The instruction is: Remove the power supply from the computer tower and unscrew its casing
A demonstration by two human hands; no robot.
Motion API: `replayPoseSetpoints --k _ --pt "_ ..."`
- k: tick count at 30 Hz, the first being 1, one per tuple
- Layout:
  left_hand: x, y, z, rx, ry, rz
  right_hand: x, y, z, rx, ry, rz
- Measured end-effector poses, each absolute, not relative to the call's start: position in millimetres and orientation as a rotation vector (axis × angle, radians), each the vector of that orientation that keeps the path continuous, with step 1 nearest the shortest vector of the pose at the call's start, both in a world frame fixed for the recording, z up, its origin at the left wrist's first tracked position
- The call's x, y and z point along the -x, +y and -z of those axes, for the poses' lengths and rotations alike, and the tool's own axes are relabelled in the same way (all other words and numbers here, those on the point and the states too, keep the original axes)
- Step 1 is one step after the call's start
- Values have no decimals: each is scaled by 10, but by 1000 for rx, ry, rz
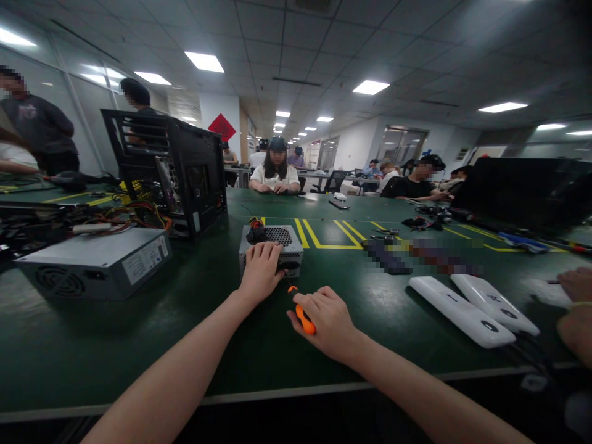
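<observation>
A small metal computer power supply point(287, 238) with a perforated face stands on the green table in front of me. A bundle of dark cables with coloured wires lies at its upper left. My left hand point(261, 265) grips its near side, fingers over the top edge. My right hand point(329, 320) is closed around an orange-and-black screwdriver point(305, 320). The screwdriver's thin shaft points up and left to the power supply's near side, beside my left fingertips. Whether its tip sits in a screw is too small to tell.
On the left stand a larger power supply point(102, 256) and a black computer case point(198, 166). Two white devices point(462, 308) with cables lie on the right, near another person's hand point(576, 287). A person sits across the green table point(208, 351). Small tools point(386, 235) lie beyond.
</observation>
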State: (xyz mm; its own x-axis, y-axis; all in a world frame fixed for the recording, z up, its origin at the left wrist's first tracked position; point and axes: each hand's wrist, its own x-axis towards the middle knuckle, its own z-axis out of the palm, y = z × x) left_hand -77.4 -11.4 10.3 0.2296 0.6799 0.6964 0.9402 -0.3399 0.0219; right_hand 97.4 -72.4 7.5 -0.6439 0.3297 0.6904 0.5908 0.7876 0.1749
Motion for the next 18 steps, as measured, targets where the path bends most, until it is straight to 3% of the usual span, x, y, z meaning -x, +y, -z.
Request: replayPoseSetpoints --k 18 --pt "765 -111 -96 2098 -1509 864 -978 -706 -74 667 -2400 457"
